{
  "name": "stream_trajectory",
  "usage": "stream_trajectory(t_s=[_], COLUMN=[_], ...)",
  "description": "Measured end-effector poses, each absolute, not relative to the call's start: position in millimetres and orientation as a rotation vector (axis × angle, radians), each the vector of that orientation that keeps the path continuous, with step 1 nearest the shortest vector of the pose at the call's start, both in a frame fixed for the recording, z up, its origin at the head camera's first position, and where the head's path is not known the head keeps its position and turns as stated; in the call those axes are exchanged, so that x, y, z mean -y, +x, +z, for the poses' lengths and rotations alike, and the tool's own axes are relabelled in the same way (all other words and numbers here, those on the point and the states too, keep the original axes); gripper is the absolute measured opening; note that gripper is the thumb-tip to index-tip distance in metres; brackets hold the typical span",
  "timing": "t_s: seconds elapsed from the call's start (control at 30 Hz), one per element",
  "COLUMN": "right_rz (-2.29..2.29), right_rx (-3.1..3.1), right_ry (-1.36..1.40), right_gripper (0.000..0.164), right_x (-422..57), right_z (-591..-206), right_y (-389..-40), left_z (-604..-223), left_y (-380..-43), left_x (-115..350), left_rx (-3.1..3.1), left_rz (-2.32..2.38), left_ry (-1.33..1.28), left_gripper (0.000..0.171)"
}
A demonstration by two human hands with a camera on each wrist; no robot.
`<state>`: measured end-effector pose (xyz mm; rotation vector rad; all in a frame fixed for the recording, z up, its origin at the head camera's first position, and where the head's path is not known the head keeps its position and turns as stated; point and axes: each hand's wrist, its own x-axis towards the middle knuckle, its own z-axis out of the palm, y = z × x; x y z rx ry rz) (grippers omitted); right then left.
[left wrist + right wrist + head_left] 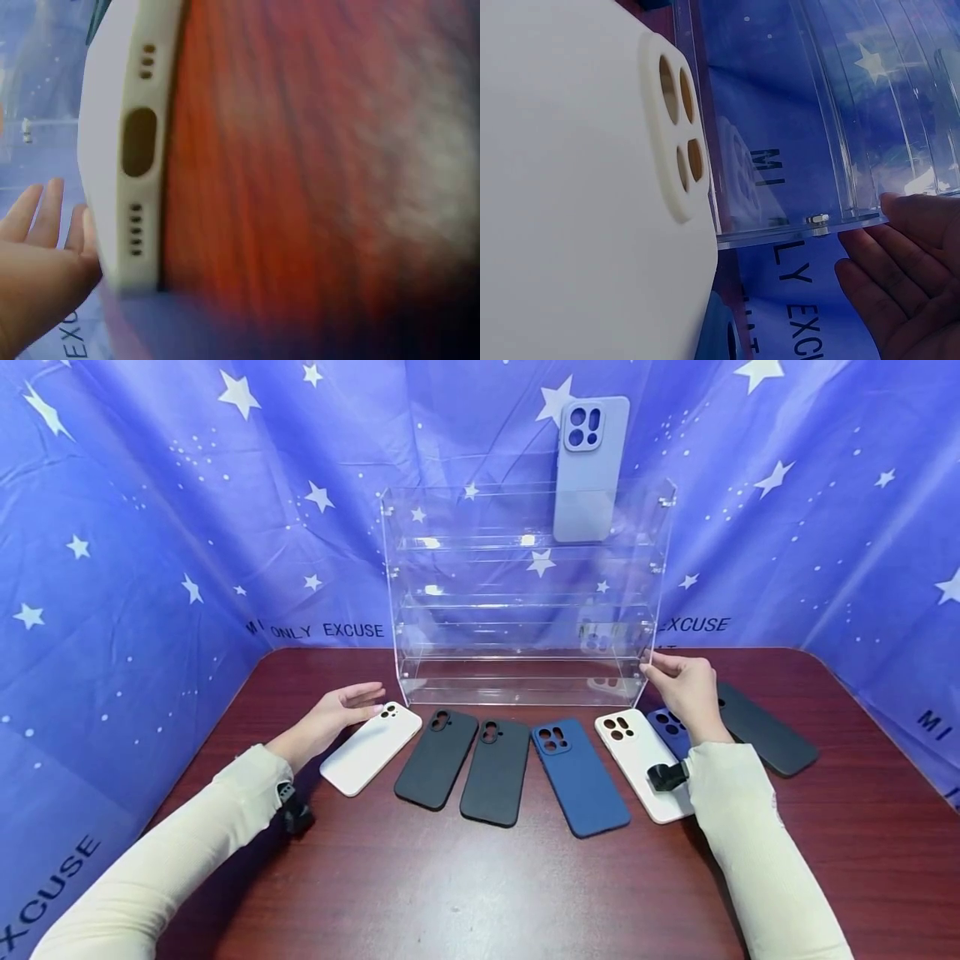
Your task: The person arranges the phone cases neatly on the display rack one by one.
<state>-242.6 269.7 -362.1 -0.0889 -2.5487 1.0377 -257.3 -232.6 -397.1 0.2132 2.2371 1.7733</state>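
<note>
My right hand pinches the right side panel of a clear acrylic display rack low down. In the right wrist view, that panel's edge passes between the thumb and the fingers. Loosely extended, the fingers of my left hand lie beside the camera end of a white phone case, left of the rack. A pale lavender phone case stands upright in the rack's top tier, toward the right. Below my right forearm lies another white phone case, its camera cutouts facing the rack.
Two black phone cases and a blue phone case lie in front of the rack. Partly behind my right wrist are a dark blue case and a dark case. A starry curtain hangs behind the reddish-brown table.
</note>
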Motion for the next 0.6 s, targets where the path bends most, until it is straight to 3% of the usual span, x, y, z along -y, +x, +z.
stream_trajectory(t_s=[0.6], right_rz=[1.060], right_rx=[2.550], right_ry=[-0.126], right_gripper=[0.035], right_x=[-268], right_z=[-361], right_y=[-243], left_z=[-411], left_y=[-263], left_x=[237], left_rx=[-2.435], left_rz=[1.339], left_ry=[0.447], left_gripper=[0.081])
